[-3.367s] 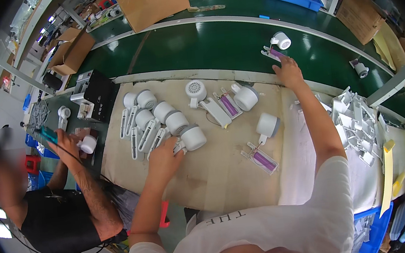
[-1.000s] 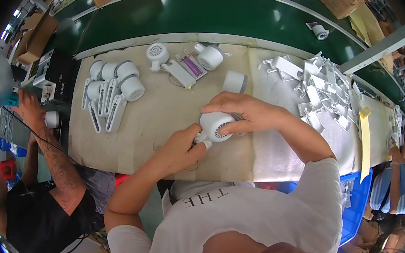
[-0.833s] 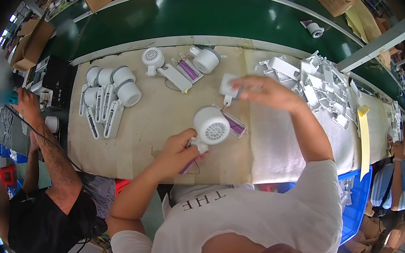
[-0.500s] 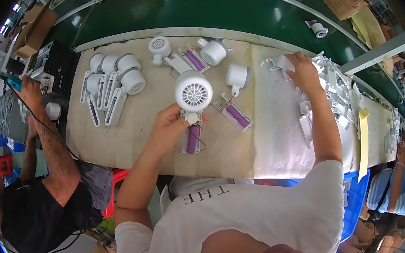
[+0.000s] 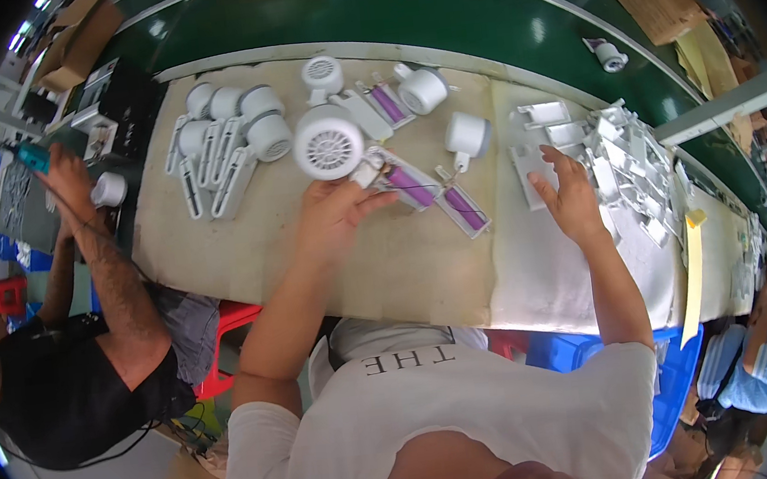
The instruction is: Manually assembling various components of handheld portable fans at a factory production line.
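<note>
In my left hand [image 5: 330, 219] is a white handheld fan [image 5: 328, 142], gripped at its neck with fingers closed. Its round grille faces up, and the opened handle, with a purple battery cell [image 5: 411, 185] and thin dark wire, slants to the right. My right hand [image 5: 570, 194] is empty, fingers apart, beside a flat white plastic handle cover [image 5: 528, 177]. Several similar covers form a loose pile [image 5: 628, 162] just right of it. Beyond my left hand lie more fans with bared purple cells, among them one [image 5: 463, 210] close to the held handle.
Several assembled white fans [image 5: 232, 129] lie grouped at the left of the table. A green conveyor belt [image 5: 360, 17] runs along the far side. At the left, a co-worker holds a teal power screwdriver [image 5: 34, 156]. A yellow paper strip [image 5: 693, 282] hangs over the right edge.
The held fan has shifted up and left, its handle turning from pointing toward me to slanting right. My right hand has let go of a white part and drawn back toward me, fingers spreading.
</note>
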### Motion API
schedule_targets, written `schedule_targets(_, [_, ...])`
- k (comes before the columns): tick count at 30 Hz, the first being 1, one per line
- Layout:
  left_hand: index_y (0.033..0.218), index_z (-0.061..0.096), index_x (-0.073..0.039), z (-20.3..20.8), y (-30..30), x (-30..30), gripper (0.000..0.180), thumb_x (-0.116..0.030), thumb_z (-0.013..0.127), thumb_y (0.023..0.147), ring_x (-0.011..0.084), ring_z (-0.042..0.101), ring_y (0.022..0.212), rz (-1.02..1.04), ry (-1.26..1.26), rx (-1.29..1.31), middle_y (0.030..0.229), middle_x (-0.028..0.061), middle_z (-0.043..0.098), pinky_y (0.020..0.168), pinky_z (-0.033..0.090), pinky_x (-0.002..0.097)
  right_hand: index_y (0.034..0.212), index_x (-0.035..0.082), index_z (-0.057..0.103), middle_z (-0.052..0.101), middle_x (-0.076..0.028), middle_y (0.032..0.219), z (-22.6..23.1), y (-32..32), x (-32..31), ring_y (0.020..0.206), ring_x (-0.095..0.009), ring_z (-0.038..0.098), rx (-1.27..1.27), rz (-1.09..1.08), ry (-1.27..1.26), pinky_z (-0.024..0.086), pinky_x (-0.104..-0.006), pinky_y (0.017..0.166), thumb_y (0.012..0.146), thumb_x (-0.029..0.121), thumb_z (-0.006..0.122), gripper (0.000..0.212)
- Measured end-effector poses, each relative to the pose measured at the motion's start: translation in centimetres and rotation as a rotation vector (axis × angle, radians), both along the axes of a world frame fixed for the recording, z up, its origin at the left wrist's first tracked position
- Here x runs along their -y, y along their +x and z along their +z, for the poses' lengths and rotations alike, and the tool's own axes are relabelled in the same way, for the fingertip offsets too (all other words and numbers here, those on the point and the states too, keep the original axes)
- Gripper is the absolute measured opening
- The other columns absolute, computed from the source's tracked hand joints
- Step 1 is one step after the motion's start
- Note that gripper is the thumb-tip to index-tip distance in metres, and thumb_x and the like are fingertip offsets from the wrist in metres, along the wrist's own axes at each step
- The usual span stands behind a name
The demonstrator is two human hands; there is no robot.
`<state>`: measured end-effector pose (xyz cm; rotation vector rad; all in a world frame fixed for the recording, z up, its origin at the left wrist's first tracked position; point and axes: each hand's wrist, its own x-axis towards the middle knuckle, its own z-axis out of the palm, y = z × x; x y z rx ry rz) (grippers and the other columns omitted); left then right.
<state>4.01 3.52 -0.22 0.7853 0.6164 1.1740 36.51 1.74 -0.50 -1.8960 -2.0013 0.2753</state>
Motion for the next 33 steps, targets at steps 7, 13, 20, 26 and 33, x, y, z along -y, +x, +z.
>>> schedule_targets(7, [0.119, 0.044, 0.002, 0.2, 1.2, 0.4, 0.034, -0.005, 0.048, 0.086, 0.0233, 0.055, 0.103, 0.066, 0.001, 0.250, 0.117, 0.0146, 0.052, 0.085, 0.050, 0.0411, 0.123, 0.003, 0.043, 0.047, -0.019, 0.115, -0.1, -2.3, -0.8, 0.103, -0.034, 0.049, -0.114, -0.020, 0.139, 0.043, -0.0403, 0.087, 0.069, 0.006, 0.064, 0.058])
schedule_targets(13, [0.114, 0.048, 0.003, 0.8, 2.7, 0.4, 0.030, -0.003, 0.048, 0.085, 0.0213, 0.056, 0.100, 0.270, 0.063, 0.224, 0.112, 0.0132, 0.055, 0.086, 0.049, 0.0377, 0.119, 0.002, 0.049, 0.055, -0.014, 0.112, 5.6, -13.5, 1.1, 0.100, -0.030, 0.054, -0.044, 0.481, 0.580, 0.044, -0.0367, 0.086, 0.063, -0.001, 0.062, 0.057])
schedule_targets(20, [0.112, 0.050, 0.003, -0.1, 2.2, 0.5, 0.027, -0.002, 0.049, 0.085, 0.0199, 0.056, 0.100, 0.386, 0.059, 0.250, 0.112, 0.0121, 0.055, 0.086, 0.047, 0.0321, 0.121, 0.003, 0.047, 0.051, -0.014, 0.120, 6.1, -16.2, -0.5, 0.114, -0.032, 0.046, -0.020, 0.554, 0.541, 0.039, -0.0396, 0.094, 0.066, -0.002, 0.063, 0.057])
schedule_targets(26, [0.114, 0.047, 0.001, -1.3, 3.1, 0.6, 0.034, 0.001, 0.055, 0.081, 0.0185, 0.055, 0.100, 0.565, 0.136, 0.168, 0.110, 0.0110, 0.055, 0.086, 0.047, 0.0318, 0.122, 0.003, 0.046, 0.051, -0.014, 0.119, 5.2, -16.9, -1.1, 0.115, -0.032, 0.045, -0.093, 0.509, 0.533, 0.037, -0.0418, 0.095, 0.064, -0.002, 0.065, 0.061])
schedule_targets(33, [0.120, 0.038, 0.001, 1.8, 1.4, 1.2, 0.042, -0.002, 0.053, 0.080, 0.0276, 0.054, 0.103, 0.537, 0.338, 0.209, 0.111, 0.0139, 0.051, 0.091, 0.043, 0.0456, 0.116, 0.002, 0.049, 0.057, -0.013, 0.102, 5.3, -15.3, -1.4, 0.095, -0.024, 0.054, -0.310, 0.351, 0.452, 0.044, -0.0324, 0.080, 0.074, 0.026, 0.068, 0.053])
